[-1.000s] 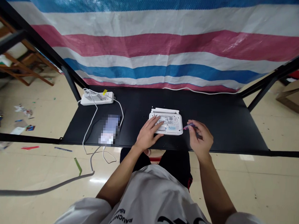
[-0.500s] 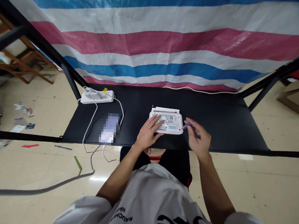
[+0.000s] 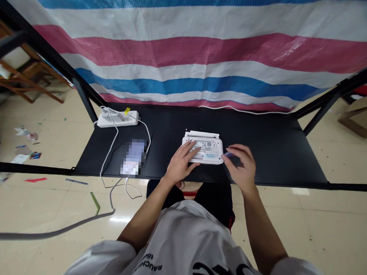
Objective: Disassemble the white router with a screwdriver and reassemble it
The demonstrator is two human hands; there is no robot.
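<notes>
A white router-like box (image 3: 215, 145) with a label and small vent holes lies flat on the black table (image 3: 271, 149). Folded along its far side is a white bar (image 3: 202, 134). My left hand (image 3: 181, 159) rests on the box's left part, fingers spread. At the right edge of the box, my right hand (image 3: 242, 164) pinches a small purple tool (image 3: 227, 155) between thumb and fingers. The tool's tip is at the box's lower right corner; whether it touches is too small to tell.
On the table's left are a white power strip (image 3: 119, 119) with cables and a blurred phone (image 3: 134, 156). A striped sheet (image 3: 205, 49) hangs behind. Black frame bars (image 3: 84, 98) rise at both sides. A cardboard box (image 3: 362, 115) stands at far right.
My right hand has shifted slightly left with the purple tool, and its fingers are nearer the box's corner. My left hand stays on the box. The whole view has moved slightly.
</notes>
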